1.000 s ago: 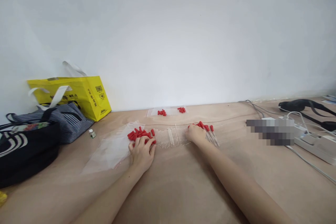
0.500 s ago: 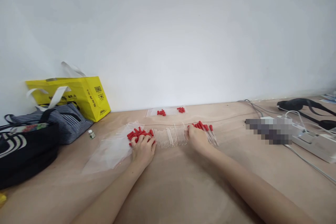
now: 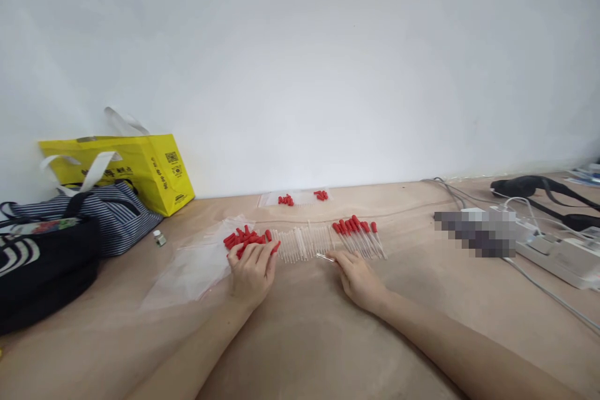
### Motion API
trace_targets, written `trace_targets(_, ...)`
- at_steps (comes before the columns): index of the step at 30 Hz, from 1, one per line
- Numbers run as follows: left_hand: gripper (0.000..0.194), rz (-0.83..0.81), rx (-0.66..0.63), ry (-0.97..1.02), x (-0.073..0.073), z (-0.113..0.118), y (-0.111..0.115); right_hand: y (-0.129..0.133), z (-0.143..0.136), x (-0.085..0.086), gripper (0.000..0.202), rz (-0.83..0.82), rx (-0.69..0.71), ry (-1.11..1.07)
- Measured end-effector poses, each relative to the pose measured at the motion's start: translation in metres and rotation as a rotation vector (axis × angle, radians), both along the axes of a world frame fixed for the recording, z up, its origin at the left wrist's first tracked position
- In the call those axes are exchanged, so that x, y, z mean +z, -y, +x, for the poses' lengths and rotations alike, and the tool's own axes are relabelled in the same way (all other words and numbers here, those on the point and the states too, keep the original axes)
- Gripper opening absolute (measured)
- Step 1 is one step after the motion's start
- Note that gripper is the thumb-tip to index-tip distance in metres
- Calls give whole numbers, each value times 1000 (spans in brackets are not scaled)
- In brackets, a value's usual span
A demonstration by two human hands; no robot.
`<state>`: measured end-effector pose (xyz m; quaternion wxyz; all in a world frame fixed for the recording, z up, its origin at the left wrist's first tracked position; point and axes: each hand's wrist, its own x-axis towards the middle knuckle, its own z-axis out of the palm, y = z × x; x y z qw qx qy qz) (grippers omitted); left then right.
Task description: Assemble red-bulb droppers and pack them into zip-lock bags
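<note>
Closest to me, both forearms come in low over the brown surface [image 3: 300,350]. My right hand [image 3: 360,280] has thumb and fingers pinching one bare clear tube [image 3: 324,257], lying pretty much sideways just in front of the others. My left hand [image 3: 252,274] is curled at the near edge of a red cap pile [image 3: 240,239], and its fingers look pressed together on a single red cap [image 3: 275,248]; the rest of that grip is kinda hidden from me.

Between the hands, slightly farther out, I've got a row of clear tubes [image 3: 300,244] side by side, no caps on them. Right of that, just past my right hand, there's a fan of capped tubes [image 3: 360,237], red ends pointing away. Flat clear plastic bags [image 3: 190,275] lie left of the pile. Way off left sits a black bag [image 3: 47,287], then a small bottle [image 3: 160,238], a striped bag [image 3: 140,222] and a yellow bag [image 3: 166,184]. Over right: a white power strip [image 3: 562,261]. Farthest out, near the white wall [image 3: 300,75], another plastic bag [image 3: 268,200] shows two red clumps.
</note>
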<state>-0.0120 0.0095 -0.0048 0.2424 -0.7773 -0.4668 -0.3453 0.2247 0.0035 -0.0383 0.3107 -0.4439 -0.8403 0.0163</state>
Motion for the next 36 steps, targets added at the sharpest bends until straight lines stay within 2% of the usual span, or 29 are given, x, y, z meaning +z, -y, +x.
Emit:
trace_targets(2,16,-78,-151,42,0,3,9,1,0,1,33,-6,-1,37)
trace_targets(4,17,-222,-295,28,-2,6,16,2,1,1,31,-11,-6,42)
trace_targets(7,19,-415,-400,-13,-5,9,19,1,2,0,25,3,-10,27)
trace_targets(12,24,-540,-343,-14,-5,13,19,1,0,1,21,8,22,42)
trace_targets(17,14,-533,-296,17,-9,22,18,5,-4,5,19,-22,61,10)
trace_targets(25,17,-534,-229,130,-6,24,18,10,-8,9,17,-101,128,-109)
trace_targets(36,18,-565,-245,182,-11,27,20,17,-19,12,16,-138,164,-179)
